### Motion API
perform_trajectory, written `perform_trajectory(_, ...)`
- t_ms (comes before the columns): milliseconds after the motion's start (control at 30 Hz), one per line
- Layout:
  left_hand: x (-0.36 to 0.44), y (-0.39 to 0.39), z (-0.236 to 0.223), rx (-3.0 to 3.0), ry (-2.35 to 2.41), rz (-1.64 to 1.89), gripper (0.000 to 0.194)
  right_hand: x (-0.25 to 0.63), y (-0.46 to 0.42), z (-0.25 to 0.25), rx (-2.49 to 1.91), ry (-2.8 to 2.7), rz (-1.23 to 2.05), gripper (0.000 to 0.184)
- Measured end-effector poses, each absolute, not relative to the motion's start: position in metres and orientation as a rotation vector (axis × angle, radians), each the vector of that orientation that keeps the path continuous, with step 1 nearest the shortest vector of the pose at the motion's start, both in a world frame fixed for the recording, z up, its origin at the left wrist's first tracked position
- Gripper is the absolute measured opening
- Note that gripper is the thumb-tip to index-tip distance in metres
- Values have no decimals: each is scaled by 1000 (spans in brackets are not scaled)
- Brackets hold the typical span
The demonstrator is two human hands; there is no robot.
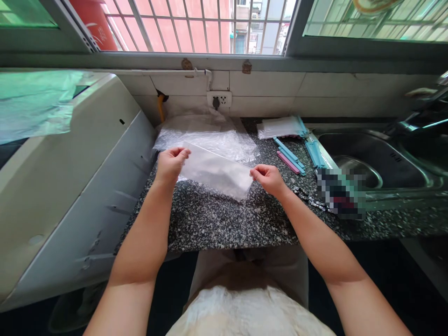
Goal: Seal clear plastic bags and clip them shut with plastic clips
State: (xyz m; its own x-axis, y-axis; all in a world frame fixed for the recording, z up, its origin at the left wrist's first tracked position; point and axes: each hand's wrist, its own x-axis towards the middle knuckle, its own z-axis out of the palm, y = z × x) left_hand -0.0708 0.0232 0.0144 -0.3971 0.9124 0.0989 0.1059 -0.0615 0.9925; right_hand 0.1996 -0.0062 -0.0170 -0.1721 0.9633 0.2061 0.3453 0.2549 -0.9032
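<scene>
Two outstretched hands (pixel 171 163) (pixel 270 179) pinch a plastic bag (pixel 217 171).

Left hand (pixel 171 164) pinches one end of a flat clear plastic bag (pixel 219 171); right hand (pixel 270 179) pinches the other. The bag is held spread between them over a speckled countertop (pixel 224 228), sloping down to the right. Behind it lies a heap of clear plastic (pixel 231 142), crumpled. Right of the heap: blue strips (pixel 290 155) and a pink strip (pixel 287 162), side by side, near the sink (pixel 371 154). A black plug (pixel 216 101) sits in the wall socket (pixel 225 99).
</scene>
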Motion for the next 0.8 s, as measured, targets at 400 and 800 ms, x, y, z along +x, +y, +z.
perform_trajectory(400, -78, 25, 13, 1168, 1571, 1495, 9, 203, -7, -12, -1248, -1729, 923, 21)
perform_trajectory(800, -59, 9, 18, 1304, 1268, 917, 11, 213, -4, -7, -1206, -1810, 1010, 38)
